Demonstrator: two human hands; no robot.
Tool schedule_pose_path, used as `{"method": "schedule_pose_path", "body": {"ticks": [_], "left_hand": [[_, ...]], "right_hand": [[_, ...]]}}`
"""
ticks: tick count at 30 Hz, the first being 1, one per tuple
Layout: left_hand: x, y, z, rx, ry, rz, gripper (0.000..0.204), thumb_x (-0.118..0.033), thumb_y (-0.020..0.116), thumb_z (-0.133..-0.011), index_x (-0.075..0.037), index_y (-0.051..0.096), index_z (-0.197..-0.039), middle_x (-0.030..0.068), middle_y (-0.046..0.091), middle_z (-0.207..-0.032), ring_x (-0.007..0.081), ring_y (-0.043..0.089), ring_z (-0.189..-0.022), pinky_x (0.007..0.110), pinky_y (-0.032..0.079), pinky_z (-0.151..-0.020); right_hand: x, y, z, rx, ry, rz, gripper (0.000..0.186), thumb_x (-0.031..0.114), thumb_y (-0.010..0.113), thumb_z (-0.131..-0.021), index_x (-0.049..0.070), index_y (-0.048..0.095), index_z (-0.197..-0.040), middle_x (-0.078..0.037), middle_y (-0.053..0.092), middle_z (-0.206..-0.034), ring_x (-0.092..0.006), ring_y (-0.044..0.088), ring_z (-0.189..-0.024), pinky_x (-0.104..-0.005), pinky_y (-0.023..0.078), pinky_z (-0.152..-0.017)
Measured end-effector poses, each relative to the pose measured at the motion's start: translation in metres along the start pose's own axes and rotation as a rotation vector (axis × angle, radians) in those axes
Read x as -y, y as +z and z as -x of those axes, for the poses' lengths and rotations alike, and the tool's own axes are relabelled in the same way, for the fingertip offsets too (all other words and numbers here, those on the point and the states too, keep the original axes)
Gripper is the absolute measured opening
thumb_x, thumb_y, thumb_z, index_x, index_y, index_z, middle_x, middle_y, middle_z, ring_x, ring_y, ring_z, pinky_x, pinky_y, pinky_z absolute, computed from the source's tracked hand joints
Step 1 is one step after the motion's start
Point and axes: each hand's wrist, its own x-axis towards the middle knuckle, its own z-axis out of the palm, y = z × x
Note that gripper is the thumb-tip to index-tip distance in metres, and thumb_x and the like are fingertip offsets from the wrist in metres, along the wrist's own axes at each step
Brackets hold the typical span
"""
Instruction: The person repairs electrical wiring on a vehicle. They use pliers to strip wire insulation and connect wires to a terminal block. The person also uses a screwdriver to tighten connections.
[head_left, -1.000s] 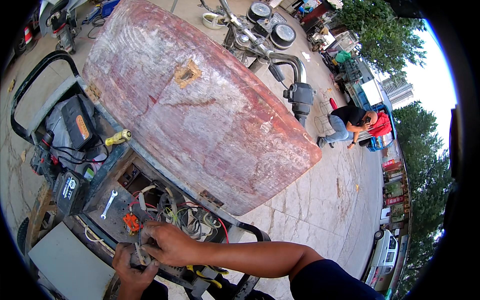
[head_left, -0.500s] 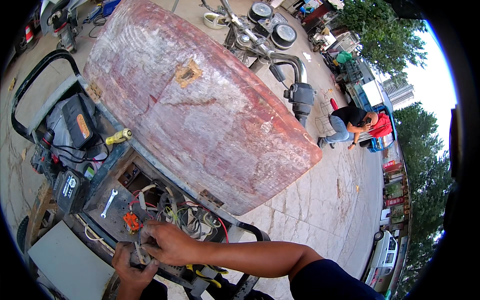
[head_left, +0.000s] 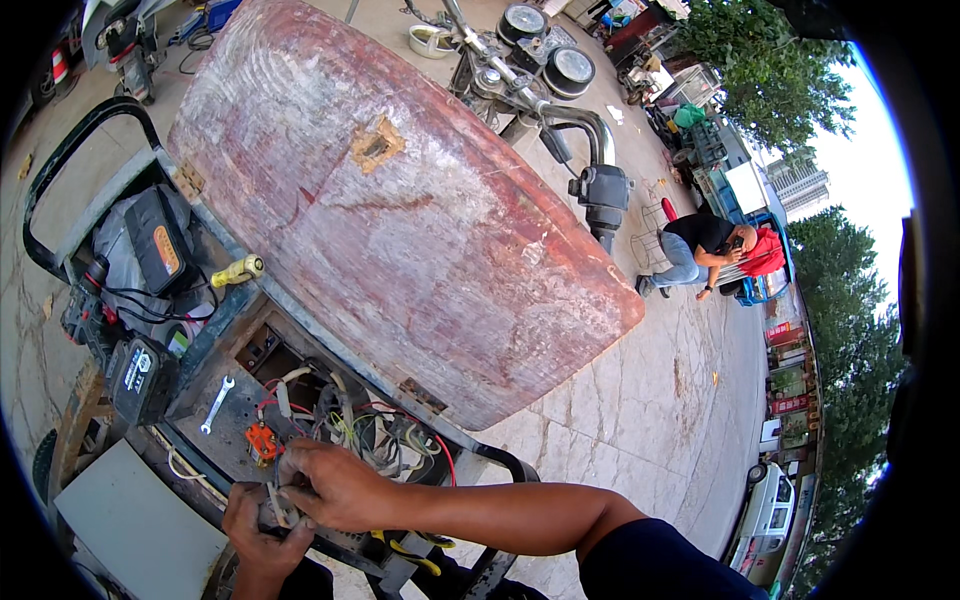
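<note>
My right hand [head_left: 330,485] pinches a small pale grey part with wire [head_left: 280,508], too hidden to name exactly, at the front of an open metal compartment [head_left: 210,455]. My left hand [head_left: 262,525] grips the same part from below and left. Just behind my fingers sit an orange component [head_left: 263,442] and a tangle of coloured wires [head_left: 390,440]. A steel open-end wrench [head_left: 218,405] lies to their left on the dark plate. Yellow-and-black handled pliers [head_left: 418,555] show under my right forearm.
A weathered red lid [head_left: 400,230] stands open behind the compartment. A drill [head_left: 90,300], black battery [head_left: 142,380] and yellow-handled tool [head_left: 237,270] are at left. Handlebars [head_left: 600,190] rise behind the lid. Another person [head_left: 700,250] sits at right near a blue vehicle.
</note>
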Motion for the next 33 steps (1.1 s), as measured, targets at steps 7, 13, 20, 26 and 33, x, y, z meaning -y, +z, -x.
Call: {"method": "schedule_pose_path", "body": {"ticks": [7,13,20,26,33], "left_hand": [[0.000,-0.002,0.000,0.018,-0.011,-0.024,0.050,-0.023,0.088,-0.061,0.002,0.065,-0.098,0.0184,0.062,-0.093,0.0348,0.066,-0.078,0.043,0.053,-0.069],[0.003,-0.003,0.003,0.009,-0.003,-0.016,0.051,-0.024,0.088,-0.063,0.002,0.064,-0.099,0.0188,0.063,-0.095,0.0353,0.065,-0.078,0.043,0.053,-0.069],[0.008,-0.002,0.008,0.017,0.011,-0.007,0.053,-0.026,0.090,-0.064,0.002,0.064,-0.100,0.0187,0.063,-0.094,0.0356,0.065,-0.079,0.044,0.053,-0.069],[0.004,0.005,0.007,0.019,0.041,0.005,0.054,-0.030,0.091,-0.065,0.002,0.065,-0.100,0.0194,0.064,-0.095,0.0363,0.066,-0.078,0.044,0.053,-0.069],[0.006,-0.007,-0.004,0.051,0.051,-0.001,0.058,-0.030,0.095,-0.070,0.004,0.069,-0.108,0.0186,0.066,-0.100,0.0335,0.068,-0.083,0.041,0.056,-0.075]], "right_hand": [[0.004,-0.004,-0.001,0.015,0.009,0.012,0.019,0.012,0.075,-0.090,-0.003,0.065,-0.098,-0.020,0.060,-0.095,-0.0419,0.064,-0.090,-0.0486,0.052,-0.077],[0.000,0.001,-0.002,0.005,0.006,-0.024,0.019,0.012,0.075,-0.090,-0.003,0.066,-0.098,-0.020,0.060,-0.094,-0.0425,0.064,-0.089,-0.0486,0.052,-0.079],[0.007,-0.004,0.001,-0.006,0.012,-0.020,0.021,0.013,0.076,-0.085,-0.003,0.066,-0.093,-0.024,0.063,-0.097,-0.0447,0.065,-0.092,-0.0501,0.053,-0.078],[-0.006,-0.004,0.007,-0.015,-0.027,0.019,0.018,0.012,0.074,-0.090,-0.001,0.067,-0.099,-0.020,0.060,-0.095,-0.0416,0.064,-0.088,-0.0464,0.053,-0.077],[0.008,-0.012,-0.005,0.001,0.067,-0.013,0.016,0.009,0.079,-0.086,0.001,0.071,-0.097,-0.014,0.065,-0.091,-0.0308,0.068,-0.082,-0.0405,0.054,-0.075]]}}
